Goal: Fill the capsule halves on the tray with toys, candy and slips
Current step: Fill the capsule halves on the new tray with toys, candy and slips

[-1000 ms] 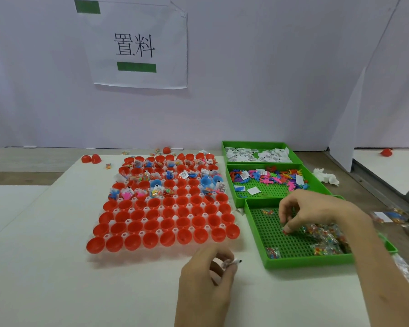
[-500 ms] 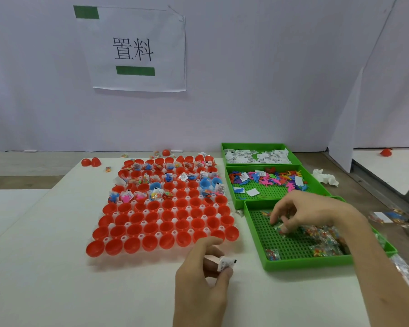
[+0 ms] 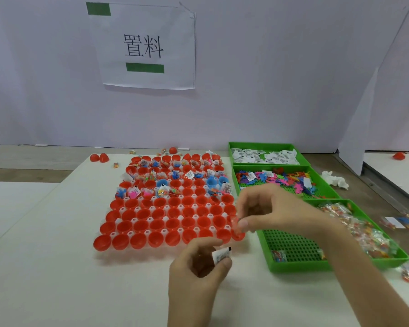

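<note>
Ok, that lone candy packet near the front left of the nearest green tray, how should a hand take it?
Probably from straight above. The candy packet lies flat on the perforated floor of the nearest green tray, apart from the main heap. Pinch its two short edges or its crinkled top; the tray's front wall blocks a low sideways approach. The right hand is closest.

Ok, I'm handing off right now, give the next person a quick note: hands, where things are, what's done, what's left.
Left hand: pinching a paper slip, in front of the capsule tray.
Right hand: pinching a small candy packet above the tray's near right corner.
Supplies, right of the tray: slips bin farthest, toys bin in the middle, candy bin nearest.
Done: several cups in the far rows hold items.
Left: the near rows of red cups, all empty.
</note>
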### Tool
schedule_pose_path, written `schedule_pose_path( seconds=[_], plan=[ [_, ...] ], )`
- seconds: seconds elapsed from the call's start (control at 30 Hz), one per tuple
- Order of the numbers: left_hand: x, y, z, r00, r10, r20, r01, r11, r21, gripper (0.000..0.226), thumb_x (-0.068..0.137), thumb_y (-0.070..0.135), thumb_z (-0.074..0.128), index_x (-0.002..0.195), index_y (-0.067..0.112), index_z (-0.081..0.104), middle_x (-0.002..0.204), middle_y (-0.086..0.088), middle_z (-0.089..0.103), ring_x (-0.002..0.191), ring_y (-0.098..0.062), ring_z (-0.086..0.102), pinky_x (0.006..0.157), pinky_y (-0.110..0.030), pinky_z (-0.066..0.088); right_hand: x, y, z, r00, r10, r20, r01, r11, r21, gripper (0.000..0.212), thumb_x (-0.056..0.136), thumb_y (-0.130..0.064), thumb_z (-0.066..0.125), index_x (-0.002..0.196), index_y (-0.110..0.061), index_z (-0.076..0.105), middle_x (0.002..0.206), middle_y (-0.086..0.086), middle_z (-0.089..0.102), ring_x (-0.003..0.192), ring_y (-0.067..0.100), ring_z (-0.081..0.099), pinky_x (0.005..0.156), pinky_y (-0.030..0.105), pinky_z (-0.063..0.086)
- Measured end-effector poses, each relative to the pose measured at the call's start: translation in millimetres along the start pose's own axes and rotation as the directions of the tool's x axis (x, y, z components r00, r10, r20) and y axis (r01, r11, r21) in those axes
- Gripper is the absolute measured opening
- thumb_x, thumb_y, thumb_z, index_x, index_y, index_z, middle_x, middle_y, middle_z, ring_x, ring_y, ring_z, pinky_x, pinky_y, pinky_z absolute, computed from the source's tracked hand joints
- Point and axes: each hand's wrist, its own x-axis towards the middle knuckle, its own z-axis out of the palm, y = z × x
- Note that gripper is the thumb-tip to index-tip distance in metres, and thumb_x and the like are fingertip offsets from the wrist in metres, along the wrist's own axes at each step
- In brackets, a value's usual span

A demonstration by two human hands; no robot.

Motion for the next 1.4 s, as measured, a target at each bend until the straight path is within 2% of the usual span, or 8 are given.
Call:
schedule_pose_path(
  seconds=[0.2, 0.3, 0.43, 0.87, 1.0, 1.1, 1.27, 1.4],
  plan=[
    [2.1, 0.8, -5.4, 0.993, -0.021, -0.117, 0.013, 0.997, -0.074, 0.025, 0.054, 0.031, 0.085, 0.075, 0.022, 0.075, 0.073, -0.017, 0.067, 0.068, -0.032, 0.061, 0.068, -0.048, 0.056, 16.0, 5.2, 32.2, 0.992, -0.037, 0.122, 0.056, 0.987, -0.151, 0.012, 0.085, -0.021, 0.079, 0.089, -0.014, 0.070, 0.090, 0.007, 0.074, 0.084, 0.022, 0.072, 0.080, 0.037, 0.059],
    [3.6, 0.1, -6.9, 0.992, -0.037, -0.119, 0.019, 0.989, -0.146, 0.022, 0.056, 0.015, 0.083, 0.076, 0.021, 0.077, 0.073, -0.011, 0.072, 0.069, -0.020, 0.068, 0.064, -0.029, 0.058, 17.8, 6.2, 34.0, 0.997, -0.031, 0.075, 0.042, 0.989, -0.143, 0.014, 0.083, -0.020, 0.081, 0.089, -0.012, 0.071, 0.089, 0.007, 0.074, 0.085, 0.024, 0.072, 0.082, 0.041, 0.060],
    [3.8, 2.4, -7.7, 0.993, -0.087, -0.076, 0.063, 0.959, -0.276, 0.033, 0.075, -0.009, 0.074, 0.087, 0.021, 0.079, 0.086, -0.014, 0.076, 0.084, -0.025, 0.074, 0.070, -0.028, 0.059, 18.8, 6.4, 33.9, 1.000, -0.024, 0.010, 0.025, 0.996, -0.083, 0.013, 0.081, -0.011, 0.083, 0.087, -0.010, 0.072, 0.088, 0.012, 0.075, 0.083, 0.031, 0.072, 0.079, 0.037, 0.059],
    [2.3, 8.2, -6.7, 0.994, -0.034, -0.103, 0.000, 0.949, -0.317, 0.020, 0.061, 0.013, 0.078, 0.080, 0.016, 0.073, 0.082, -0.018, 0.075, 0.082, -0.029, 0.074, 0.071, -0.028, 0.059, 19.3, 8.9, 35.8, 1.000, -0.018, -0.013, 0.014, 0.972, -0.234, 0.025, 0.077, -0.024, 0.086, 0.095, -0.026, 0.069, 0.073, 0.002, 0.065, 0.065, 0.008, 0.058, 0.063, 0.024, 0.049],
    [4.7, 5.9, -8.1, 0.989, -0.064, -0.131, 0.006, 0.917, -0.399, 0.016, 0.073, -0.005, 0.065, 0.072, 0.010, 0.071, 0.081, -0.025, 0.073, 0.078, -0.030, 0.074, 0.069, -0.031, 0.059, 16.6, 8.9, 22.0, 0.994, 0.008, -0.106, -0.025, 0.987, -0.156, 0.013, 0.084, -0.031, 0.080, 0.093, -0.028, 0.071, 0.074, -0.002, 0.070, 0.066, 0.013, 0.065, 0.063, 0.026, 0.053],
    [6.0, 4.8, -9.9, 0.989, -0.079, -0.127, 0.019, 0.909, -0.416, 0.023, 0.077, -0.012, 0.062, 0.073, 0.009, 0.071, 0.083, -0.025, 0.073, 0.078, -0.031, 0.073, 0.068, -0.030, 0.059, 16.3, 18.7, 0.2, 0.918, 0.010, -0.397, -0.102, 0.972, -0.212, 0.007, 0.087, -0.037, 0.073, 0.084, -0.031, 0.072, 0.075, -0.003, 0.070, 0.066, 0.006, 0.062, 0.066, 0.025, 0.053],
    [7.2, 2.3, -8.7, 0.993, -0.068, -0.092, 0.028, 0.925, -0.380, 0.030, 0.083, -0.018, 0.057, 0.073, 0.007, 0.071, 0.083, -0.024, 0.073, 0.079, -0.030, 0.073, 0.067, -0.030, 0.059, 13.3, 44.9, -41.7, 0.583, 0.066, -0.810, -0.249, 0.963, -0.101, 0.011, 0.088, -0.020, 0.074, 0.079, -0.026, 0.072, 0.072, -0.007, 0.070, 0.068, 0.008, 0.063, 0.068, 0.028, 0.048],
    [8.6, -0.1, -7.4, 0.995, -0.065, -0.076, 0.035, 0.940, -0.340, 0.034, 0.085, -0.020, 0.054, 0.073, 0.007, 0.071, 0.083, -0.023, 0.073, 0.081, -0.031, 0.073, 0.067, -0.031, 0.059, 24.6, 59.2, -58.2, 0.626, 0.164, -0.763, -0.467, 0.862, -0.198, 0.004, 0.086, -0.024, 0.077, 0.084, -0.025, 0.073, 0.084, -0.007, 0.069, 0.080, 0.010, 0.063, 0.060, 0.022, 0.040]
  ],
)
